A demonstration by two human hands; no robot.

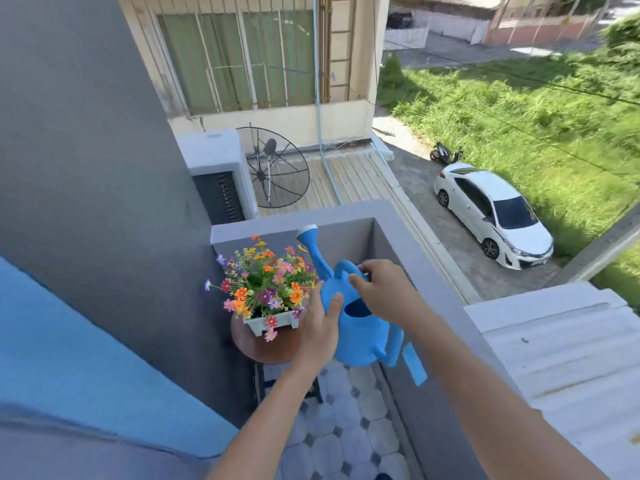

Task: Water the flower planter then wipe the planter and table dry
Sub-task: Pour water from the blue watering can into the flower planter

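A blue watering can (360,336) is held above the balcony floor, its spout (313,249) pointing up and away beside the flowers. My right hand (382,289) grips the can's top handle. My left hand (320,322) lies flat against the can's left side, fingers together. Left of the can, a white planter (273,322) full of orange, pink and purple flowers (265,280) stands on a small round brown table (263,346). No cloth is in view.
A grey balcony parapet (408,244) runs along the right and far side, with a blue strip (414,363) on its inner face. A grey wall (104,202) stands left. Patterned floor tiles (346,427) lie below. A white car (491,213) is parked in the street beyond.
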